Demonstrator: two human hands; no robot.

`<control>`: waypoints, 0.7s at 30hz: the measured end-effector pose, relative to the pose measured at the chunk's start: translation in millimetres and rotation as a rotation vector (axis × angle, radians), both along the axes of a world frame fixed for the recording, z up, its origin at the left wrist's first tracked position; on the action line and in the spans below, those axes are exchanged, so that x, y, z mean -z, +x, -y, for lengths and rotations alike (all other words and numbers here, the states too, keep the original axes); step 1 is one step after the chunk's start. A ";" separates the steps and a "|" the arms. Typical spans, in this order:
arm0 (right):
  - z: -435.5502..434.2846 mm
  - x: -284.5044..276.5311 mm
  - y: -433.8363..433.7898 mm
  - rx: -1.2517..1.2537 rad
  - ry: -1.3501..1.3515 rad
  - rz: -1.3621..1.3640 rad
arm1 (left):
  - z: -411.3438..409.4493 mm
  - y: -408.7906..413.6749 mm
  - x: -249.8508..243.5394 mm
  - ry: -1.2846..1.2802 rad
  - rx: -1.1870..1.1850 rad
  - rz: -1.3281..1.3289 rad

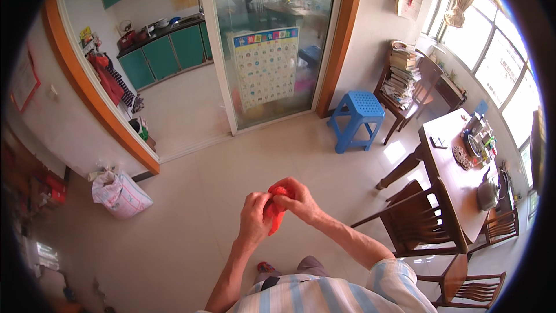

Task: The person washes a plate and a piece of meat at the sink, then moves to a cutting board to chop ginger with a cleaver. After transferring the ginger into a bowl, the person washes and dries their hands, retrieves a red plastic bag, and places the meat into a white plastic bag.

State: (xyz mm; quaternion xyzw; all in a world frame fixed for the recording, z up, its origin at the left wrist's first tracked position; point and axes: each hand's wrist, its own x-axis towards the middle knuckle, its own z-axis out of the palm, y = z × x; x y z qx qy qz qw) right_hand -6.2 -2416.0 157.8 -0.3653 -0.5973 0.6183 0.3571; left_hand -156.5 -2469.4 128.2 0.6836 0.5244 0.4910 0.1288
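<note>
A crumpled red plastic bag [276, 214], thin and soft, is held in front of the body, above the tiled floor. My left hand [255, 216] pinches its left side near the top. From the right, my right hand [295, 200] grips the upper part, with fingers curled over it. The two hands are close together, and the lower end of the red bag hangs down between them. Most of the bag's upper part is hidden by the fingers, and what it may contain cannot be seen.
A blue plastic stool [364, 106] stands ahead by a glass sliding door [267, 69]. A wooden dining table [451, 161] with a metal kettle [488, 193] and wooden chairs is at right. A white woven sack [121, 195] sits at left, near the kitchen doorway. Stacked papers [402, 76] fill a chair.
</note>
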 end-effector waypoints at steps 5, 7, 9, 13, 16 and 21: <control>-63.1 20.8 -47.6 -0.073 0.243 0.150 | -51.0 -39.6 8.4 -0.117 -0.070 0.054; -91.0 26.7 -70.9 -0.123 0.254 0.152 | -71.1 -60.0 16.2 -0.126 -0.138 0.010; -124.4 27.9 -93.0 -0.170 0.314 0.176 | -102.3 -80.3 16.4 -0.071 -0.195 -0.035; -203.8 37.6 -129.0 -0.079 0.488 0.318 | -164.4 -109.0 14.8 -0.009 -0.333 0.020; -248.4 32.2 -163.8 -0.255 0.160 0.055 | -197.0 -138.5 10.9 -0.065 -0.368 0.124; -304.3 21.2 -212.4 -0.393 -0.351 -0.215 | -232.4 -186.0 -0.5 -0.154 -0.321 0.355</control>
